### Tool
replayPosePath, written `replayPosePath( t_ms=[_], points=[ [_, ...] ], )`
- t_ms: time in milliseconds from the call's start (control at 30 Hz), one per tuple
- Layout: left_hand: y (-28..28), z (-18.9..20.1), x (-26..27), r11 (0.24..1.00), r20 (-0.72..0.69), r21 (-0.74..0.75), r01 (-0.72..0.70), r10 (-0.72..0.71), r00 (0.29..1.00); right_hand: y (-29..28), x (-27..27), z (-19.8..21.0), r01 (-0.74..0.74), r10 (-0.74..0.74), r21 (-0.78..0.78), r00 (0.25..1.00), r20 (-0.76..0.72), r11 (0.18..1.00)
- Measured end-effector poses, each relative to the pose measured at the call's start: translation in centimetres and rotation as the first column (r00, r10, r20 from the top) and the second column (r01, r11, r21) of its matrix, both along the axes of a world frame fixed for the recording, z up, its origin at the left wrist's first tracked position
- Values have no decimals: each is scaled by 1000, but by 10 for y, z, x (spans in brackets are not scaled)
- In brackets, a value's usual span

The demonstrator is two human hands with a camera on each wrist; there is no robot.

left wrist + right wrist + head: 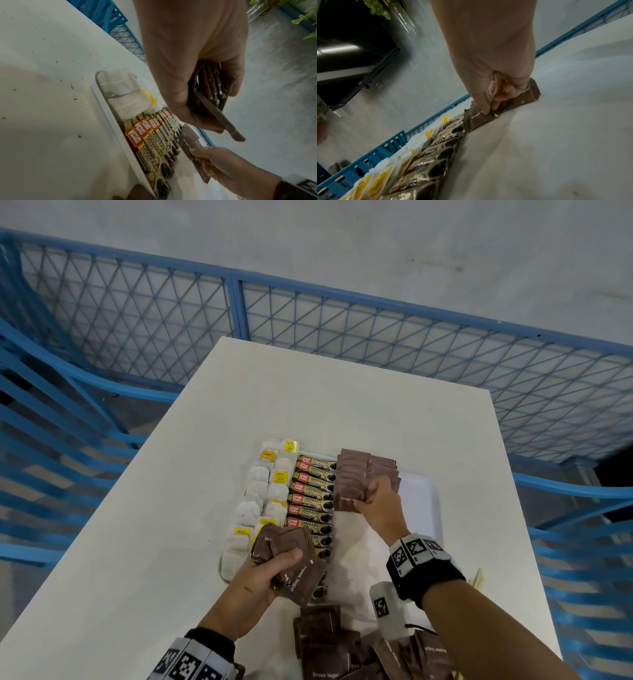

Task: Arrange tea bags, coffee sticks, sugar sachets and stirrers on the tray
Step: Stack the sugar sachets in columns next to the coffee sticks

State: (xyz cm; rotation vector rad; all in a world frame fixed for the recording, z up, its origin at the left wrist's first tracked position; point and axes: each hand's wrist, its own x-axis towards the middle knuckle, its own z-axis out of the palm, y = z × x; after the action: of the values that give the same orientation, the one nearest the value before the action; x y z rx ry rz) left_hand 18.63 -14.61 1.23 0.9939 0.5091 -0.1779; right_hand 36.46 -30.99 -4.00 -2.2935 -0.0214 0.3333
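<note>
A white tray (424, 494) on the table holds two columns of tea bags (263, 491) with yellow tags, a column of coffee sticks (313, 498), and overlapping brown sugar sachets (356, 470) at its far end. My right hand (376, 499) pinches one brown sugar sachet (347, 498) at the near end of that row, low on the tray; the right wrist view shows the pinched sachet (479, 120) touching the tray. My left hand (274, 573) grips a bundle of brown sugar sachets (291, 559) above the tray's near left part. No stirrers are clearly visible.
A loose pile of brown sugar sachets (342, 645) lies at the table's near edge. A white table (171, 508) carries everything. Blue mesh fencing (308, 337) and blue crates (51, 440) surround the table. Pale strips (478, 578) lie right of my right wrist.
</note>
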Motion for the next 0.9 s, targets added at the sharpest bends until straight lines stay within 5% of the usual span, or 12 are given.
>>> replayPosePath(
  t_ms=[233,500,733,900],
  points=[
    [-2,4,2,998,3,-53,-23,23,1000,7,-27,25,-50,43,83,996,83,995],
    [-9,9,3,997,12,-65,-29,30,999,16,-82,61,-320,419,415,892,-171,851],
    [-10,12,1,992,-36,-106,-66,63,997,18,-93,62,-163,368,586,895,-250,794],
    [-10,14,0,982,-92,-149,-116,103,990,14,-92,62,-161,378,569,881,-286,806]
  ],
)
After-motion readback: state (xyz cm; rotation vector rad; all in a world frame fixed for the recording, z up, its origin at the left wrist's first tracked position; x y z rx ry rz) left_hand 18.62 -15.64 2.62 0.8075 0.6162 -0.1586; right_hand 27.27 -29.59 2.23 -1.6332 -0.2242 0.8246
